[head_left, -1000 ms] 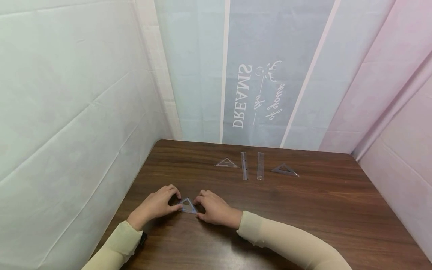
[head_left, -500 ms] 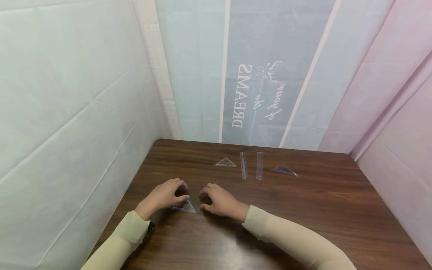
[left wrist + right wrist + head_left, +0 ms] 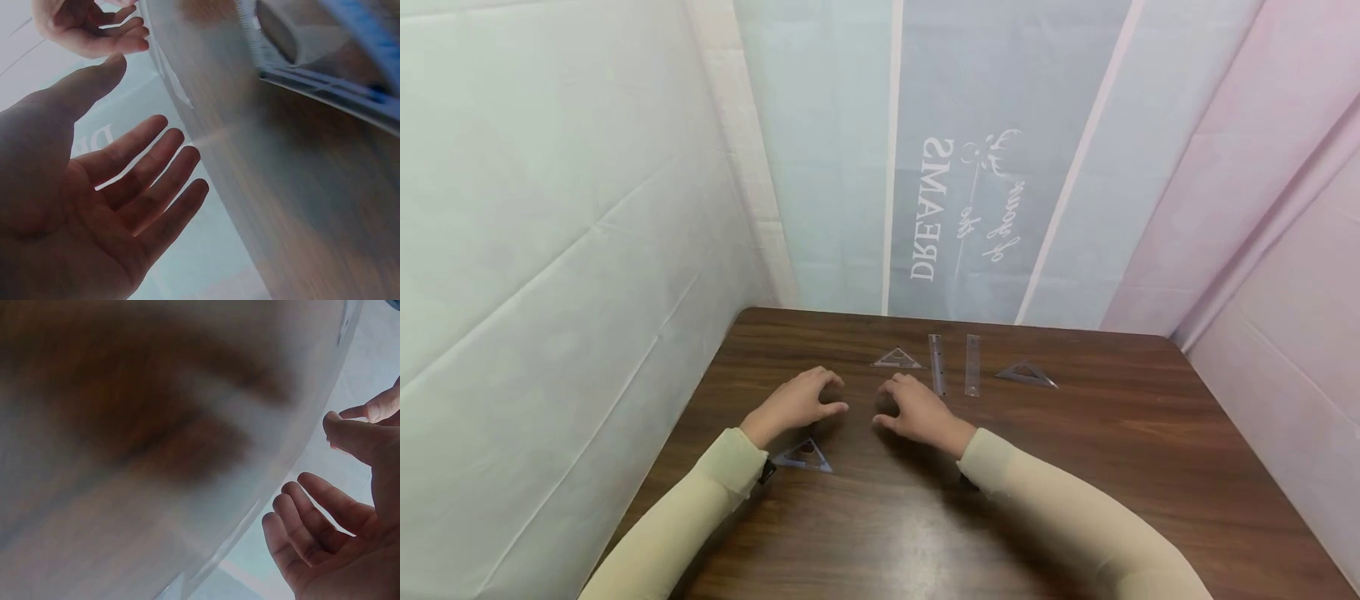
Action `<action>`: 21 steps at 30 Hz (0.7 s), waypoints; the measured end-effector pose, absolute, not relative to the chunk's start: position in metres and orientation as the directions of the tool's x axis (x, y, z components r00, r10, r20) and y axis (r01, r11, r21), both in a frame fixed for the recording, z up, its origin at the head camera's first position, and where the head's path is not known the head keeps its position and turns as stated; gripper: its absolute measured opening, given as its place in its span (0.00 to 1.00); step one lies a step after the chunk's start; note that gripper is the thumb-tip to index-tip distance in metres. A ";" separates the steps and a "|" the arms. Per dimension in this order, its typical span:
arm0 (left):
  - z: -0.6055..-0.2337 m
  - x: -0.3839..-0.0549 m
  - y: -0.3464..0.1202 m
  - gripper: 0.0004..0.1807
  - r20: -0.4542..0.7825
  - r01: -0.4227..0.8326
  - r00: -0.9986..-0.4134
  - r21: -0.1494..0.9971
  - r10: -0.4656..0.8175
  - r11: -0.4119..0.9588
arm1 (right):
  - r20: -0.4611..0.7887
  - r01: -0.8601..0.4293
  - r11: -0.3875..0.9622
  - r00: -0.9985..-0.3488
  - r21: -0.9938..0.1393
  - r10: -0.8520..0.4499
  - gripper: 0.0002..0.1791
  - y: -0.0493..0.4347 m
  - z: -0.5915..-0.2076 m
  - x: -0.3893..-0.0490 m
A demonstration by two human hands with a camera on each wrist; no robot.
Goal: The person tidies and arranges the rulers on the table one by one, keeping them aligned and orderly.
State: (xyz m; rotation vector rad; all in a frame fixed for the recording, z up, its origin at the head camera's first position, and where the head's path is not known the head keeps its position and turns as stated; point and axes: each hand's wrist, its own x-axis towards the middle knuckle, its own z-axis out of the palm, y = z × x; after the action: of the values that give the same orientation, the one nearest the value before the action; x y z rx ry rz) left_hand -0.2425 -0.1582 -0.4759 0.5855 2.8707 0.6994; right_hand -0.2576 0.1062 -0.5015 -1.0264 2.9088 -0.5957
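Left hand (image 3: 793, 402): grip released, fingers loose, above brown wood-grain bench (image 3: 1112, 450). Right hand (image 3: 921, 410): grip released, fingers loosely curved. Blue-edged clear plastic triangle (image 3: 806, 464): toward bench's left edge, just beside cream left cuff (image 3: 736, 457). Near far edge, left to right: clear plastic triangle (image 3: 898, 363), clear narrow ruler (image 3: 937, 365), second clear ruler (image 3: 972, 367), greyish transparent triangle (image 3: 1028, 381).

On the table (image 3: 1075, 467), one set square (image 3: 805, 463) lies just beside my left cuff (image 3: 735, 457), nearer me than my left hand (image 3: 797, 402) and right hand (image 3: 921, 411), while behind them, left to right, lie a second set square (image 3: 898, 362), one ruler (image 3: 937, 364), another ruler (image 3: 973, 365) and a third set square (image 3: 1028, 380).
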 end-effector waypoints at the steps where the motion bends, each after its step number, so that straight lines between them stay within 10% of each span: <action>1: -0.476 -0.247 -0.155 0.27 -0.030 0.338 -0.917 0.471 0.398 0.815 | 0.113 -0.588 0.725 -0.798 -0.359 -0.591 0.28 0.109 -0.501 -0.261; 21: -0.489 -0.308 -0.101 0.29 -0.032 0.284 -0.940 0.473 0.338 0.834 | 0.088 -0.422 0.799 -0.900 -0.430 -0.428 0.30 0.139 -0.507 -0.314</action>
State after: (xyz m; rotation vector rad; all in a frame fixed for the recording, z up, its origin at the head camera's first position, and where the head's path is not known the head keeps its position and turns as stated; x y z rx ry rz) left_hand -0.3084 -0.1009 -0.4894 0.4931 2.8980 0.7207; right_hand -0.3140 0.1390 -0.5074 -0.7003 2.9662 -0.7037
